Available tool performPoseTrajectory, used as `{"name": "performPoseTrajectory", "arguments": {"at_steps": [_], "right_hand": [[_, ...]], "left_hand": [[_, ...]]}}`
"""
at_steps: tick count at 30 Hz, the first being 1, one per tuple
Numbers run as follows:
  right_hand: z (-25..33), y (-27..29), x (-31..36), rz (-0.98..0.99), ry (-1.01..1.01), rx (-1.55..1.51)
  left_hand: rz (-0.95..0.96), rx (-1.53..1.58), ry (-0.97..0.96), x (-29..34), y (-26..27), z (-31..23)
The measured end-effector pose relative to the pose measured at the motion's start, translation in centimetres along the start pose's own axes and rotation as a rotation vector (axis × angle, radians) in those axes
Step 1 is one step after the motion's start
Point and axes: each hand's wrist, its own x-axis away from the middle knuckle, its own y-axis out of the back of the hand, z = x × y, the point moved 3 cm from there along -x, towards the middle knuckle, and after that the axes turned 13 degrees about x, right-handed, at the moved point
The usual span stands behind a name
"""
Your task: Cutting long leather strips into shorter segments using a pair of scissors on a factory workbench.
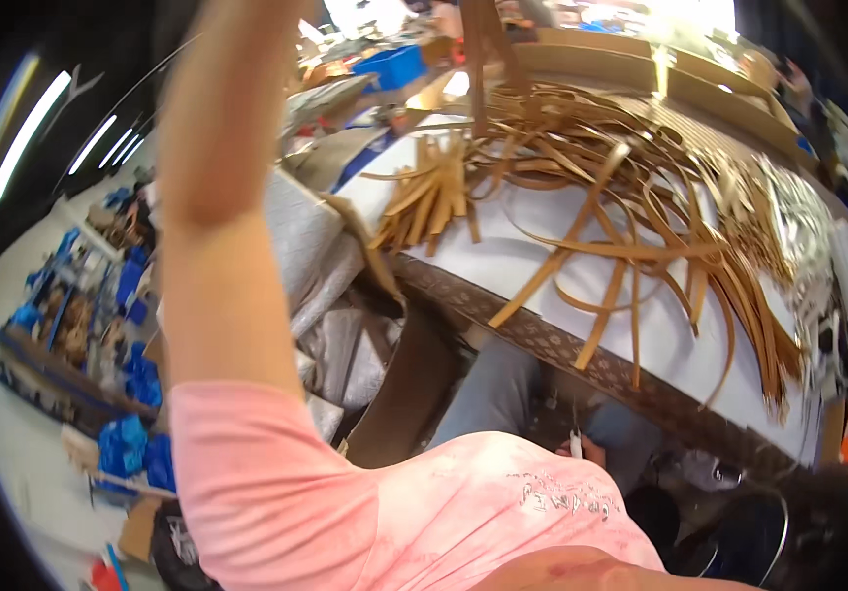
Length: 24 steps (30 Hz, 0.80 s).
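Note:
My left arm [232, 266] in a pink short sleeve reaches up past the top edge, and its hand is out of view. Low by my lap, my right hand [594, 452] is partly hidden behind my shirt. Its fingers are closed round a small white-handled tool [576, 445] with a thin tip, too small to name. On the white tabletop [532, 212] lies a tangled heap of brown leather-like straps [631, 177]. A shorter bundle of tan strips [429, 197] fans out left of it. Brown straps [478, 69] also hang down from the top edge; what holds them is not visible.
A brown patterned strip [542, 330] runs along the table's near edge. Cardboard [719, 84] stands behind the straps. Silvery wrapped material [311, 236] is left of the table, and a blue bin [390, 67] farther back. Blue bags [124, 448] and goods line the floor.

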Motion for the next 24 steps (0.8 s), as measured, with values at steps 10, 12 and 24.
{"name": "performPoseTrajectory", "arguments": {"at_steps": [10,12,24], "right_hand": [[3.0,1.7,0.6,0.032,0.450,0.610],[4.4,1.3,0.8,0.060,0.200,0.086],[16.8,-8.4,-2.5,-0.135,0.474,0.029]], "left_hand": [[-0.196,0.635,0.963,25.3,-25.7,23.8],[-0.237,0.687,0.986,27.4,-28.8,22.6],[0.019,0.859,0.368,31.4,-35.5,21.1]]}}
